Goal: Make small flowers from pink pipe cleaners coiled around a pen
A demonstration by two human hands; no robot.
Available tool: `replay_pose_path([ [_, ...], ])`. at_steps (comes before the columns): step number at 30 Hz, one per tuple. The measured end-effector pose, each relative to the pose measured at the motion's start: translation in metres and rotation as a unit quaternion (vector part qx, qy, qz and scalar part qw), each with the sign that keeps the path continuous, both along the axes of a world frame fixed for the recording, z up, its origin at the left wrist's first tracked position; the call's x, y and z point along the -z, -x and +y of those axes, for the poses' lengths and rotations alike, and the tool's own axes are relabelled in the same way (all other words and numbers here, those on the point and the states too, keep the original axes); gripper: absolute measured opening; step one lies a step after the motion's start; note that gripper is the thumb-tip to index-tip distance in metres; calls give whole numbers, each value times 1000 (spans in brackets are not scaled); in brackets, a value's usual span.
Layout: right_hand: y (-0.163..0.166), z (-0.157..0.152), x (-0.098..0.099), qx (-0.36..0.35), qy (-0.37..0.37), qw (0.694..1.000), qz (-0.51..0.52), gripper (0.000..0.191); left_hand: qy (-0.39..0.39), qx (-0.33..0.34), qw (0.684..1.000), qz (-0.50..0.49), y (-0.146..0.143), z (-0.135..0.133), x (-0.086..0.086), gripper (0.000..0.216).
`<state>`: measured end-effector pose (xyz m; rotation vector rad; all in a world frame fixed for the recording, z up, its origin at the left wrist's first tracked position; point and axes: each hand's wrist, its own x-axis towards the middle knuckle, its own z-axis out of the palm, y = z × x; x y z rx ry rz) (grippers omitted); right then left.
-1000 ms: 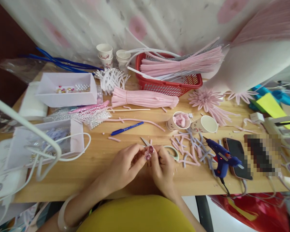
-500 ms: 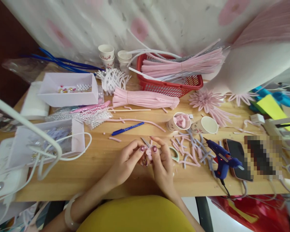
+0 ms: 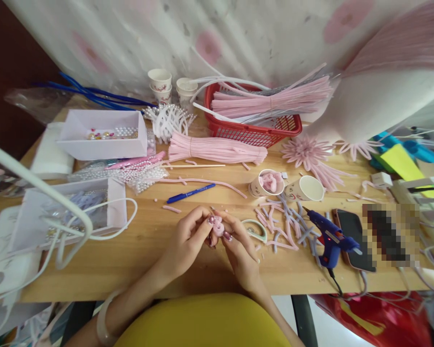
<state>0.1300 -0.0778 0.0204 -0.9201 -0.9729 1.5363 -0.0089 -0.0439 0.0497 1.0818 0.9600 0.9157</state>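
A small curled piece of pink pipe cleaner (image 3: 219, 226) sits between the fingertips of both hands, above the front of the table. My left hand (image 3: 191, 238) pinches it from the left with thumb and fingers. From the right, my right hand (image 3: 241, 253) closes thumb and fingers on the same piece. Beside the right hand shows the pale green handle (image 3: 263, 231) of scissors; the rest is mostly hidden by that hand. Cut pink and grey pipe cleaner pieces (image 3: 284, 226) lie scattered to the right. A blue pen (image 3: 191, 193) rests beyond the left hand.
Paper cups, one holding pink curls (image 3: 271, 182), stand behind the cut pieces. A blue glue gun (image 3: 331, 236) lies at the right beside a phone (image 3: 352, 238). Farther back are a pink pipe cleaner bundle (image 3: 217, 148) and a red basket (image 3: 253, 132). White boxes (image 3: 104, 149) stand left.
Both hands and the pink curl have shifted slightly left. The right fingers have folded in, and more of the scissors' green handle shows; the blade is now mostly hidden.
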Motion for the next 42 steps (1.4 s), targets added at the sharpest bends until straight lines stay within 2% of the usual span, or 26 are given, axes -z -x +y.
replay_pose_path([
  [9,-1,0,-3,-13,7,1000,-23,30,16,22,1000,-14,2,-1,0,23],
  [14,5,1,-5,-8,-6,1000,-6,24,-6,64,998,14,8,3,-4,24],
  [20,2,1,-16,-32,2,998,-55,32,3,128,992,20,20,13,-9,20],
  [25,2,4,-15,-37,-1,998,-49,18,-56,96,990,92,21,13,-8,21],
  [31,1,6,-13,-63,-22,997,-43,10,-47,42,992,107,14,8,-2,22],
  [34,-1,6,-12,-67,-29,997,-30,8,-90,22,985,144,10,8,1,23],
  [37,-1,6,-10,-39,-11,999,-36,12,-169,-18,966,195,12,9,3,18],
  [40,0,6,-8,7,-2,997,-75,20,-308,-74,916,245,18,7,3,9],
  [42,0,7,-6,27,-13,993,-113,21,-403,-67,872,270,23,4,3,7],
])
